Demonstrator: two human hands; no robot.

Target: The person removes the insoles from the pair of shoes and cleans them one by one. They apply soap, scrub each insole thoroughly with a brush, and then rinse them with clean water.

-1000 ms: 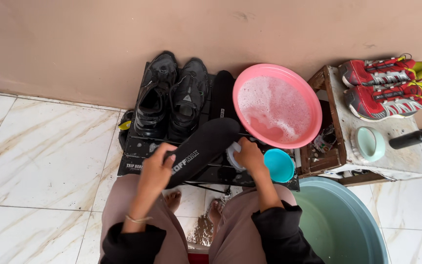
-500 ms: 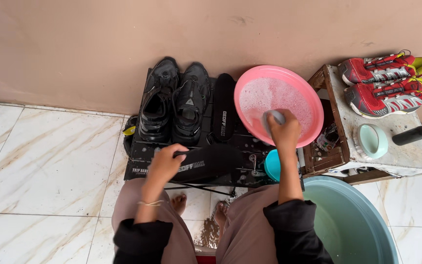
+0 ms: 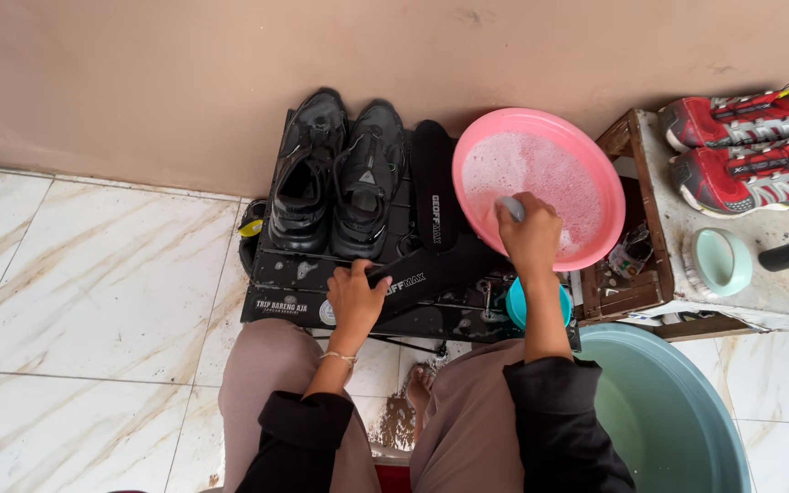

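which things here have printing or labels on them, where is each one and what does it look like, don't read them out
Black insole: held flat by the left hand on the rack, white lettering along it.
Second black insole: lying lengthwise beside the black shoes, white lettering.
Black rack: front edge facing the person, white lettering and a small round badge.
Red sneakers: on the wooden stand at right, pale side markings.

Soft even daylight, sharp focus, faint shadows.
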